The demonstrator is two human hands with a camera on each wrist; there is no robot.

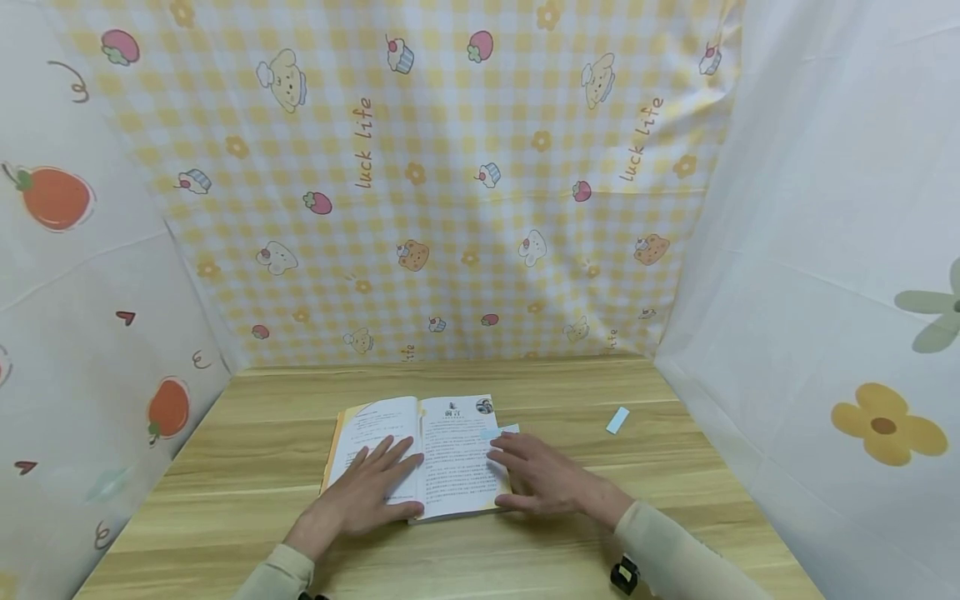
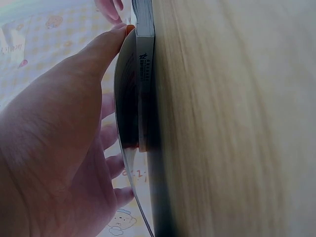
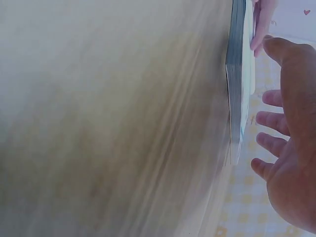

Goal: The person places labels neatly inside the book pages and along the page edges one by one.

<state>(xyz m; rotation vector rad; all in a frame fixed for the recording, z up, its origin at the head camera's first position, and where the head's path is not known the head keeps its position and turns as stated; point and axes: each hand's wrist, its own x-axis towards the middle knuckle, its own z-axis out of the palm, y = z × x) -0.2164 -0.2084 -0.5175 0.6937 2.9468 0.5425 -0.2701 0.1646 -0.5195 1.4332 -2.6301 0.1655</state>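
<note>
Your left hand (image 1: 365,492) lies with its fingers spread across the left page, thumb stretched toward the bottom by the spine; the grip is relaxed and wide, pressing on paper and clasping nothing. Your right hand (image 1: 546,477) is at the book's right edge, fingers apart and gently bent, with nothing held; from the right wrist, its fingers look just off the page.

Between your hands, the open book (image 1: 457,471) rests on the table, a heading and small illustrations topping its right page. Its left side bows upward in the left wrist view, with a dark gap beneath. Just beyond your right fingertips, a pale blue strip (image 1: 510,429) crosses the book's right edge.

Farther right, well apart from the book, a second blue strip (image 1: 618,420) lies on the wood-grained table (image 1: 555,387). Behind it hangs a yellow-checked cloth (image 1: 442,225) printed with cupcakes, strawberries and bears; white patterned sheets (image 1: 810,250) flank both sides.
</note>
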